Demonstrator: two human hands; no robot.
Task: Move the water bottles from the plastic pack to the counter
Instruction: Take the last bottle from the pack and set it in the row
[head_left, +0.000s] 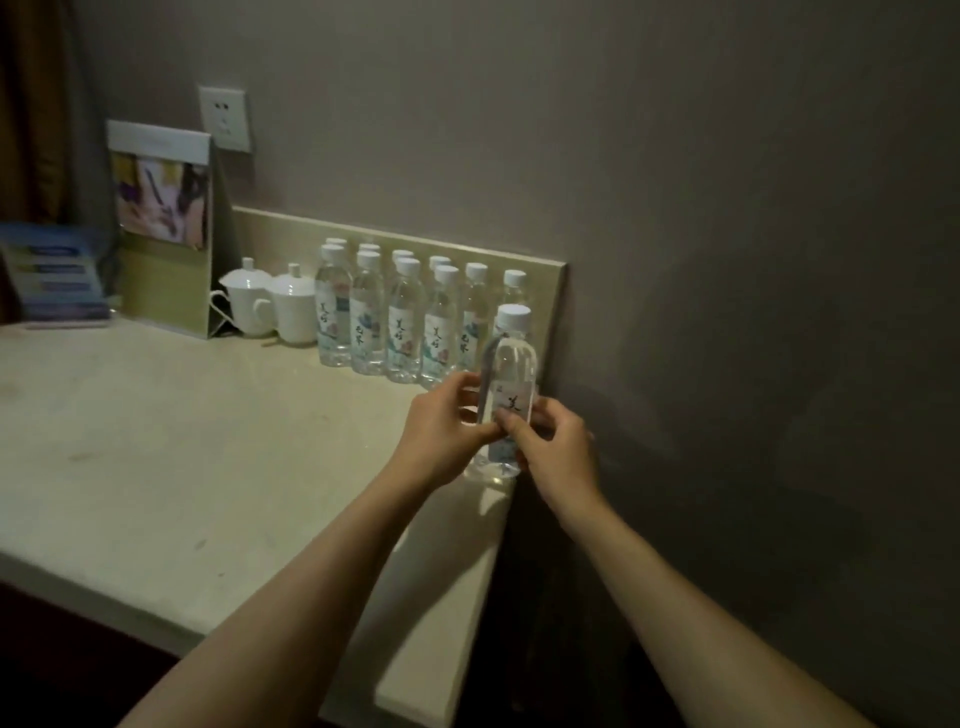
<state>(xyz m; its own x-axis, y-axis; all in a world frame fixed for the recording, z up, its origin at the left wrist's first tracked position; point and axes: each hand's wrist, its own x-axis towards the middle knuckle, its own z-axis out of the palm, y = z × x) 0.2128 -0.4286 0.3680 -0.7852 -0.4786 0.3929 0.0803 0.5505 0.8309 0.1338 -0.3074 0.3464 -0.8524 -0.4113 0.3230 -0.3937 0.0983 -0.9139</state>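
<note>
Head view: both hands' fingers, left hand (441, 431) and right hand (553, 447), curled round one upright bottle (508, 384), seemingly on the counter (182, 441).

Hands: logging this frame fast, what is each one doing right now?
Left hand: grips the bottle at its label.
Right hand: pinches the same bottle from the other side.
</note>
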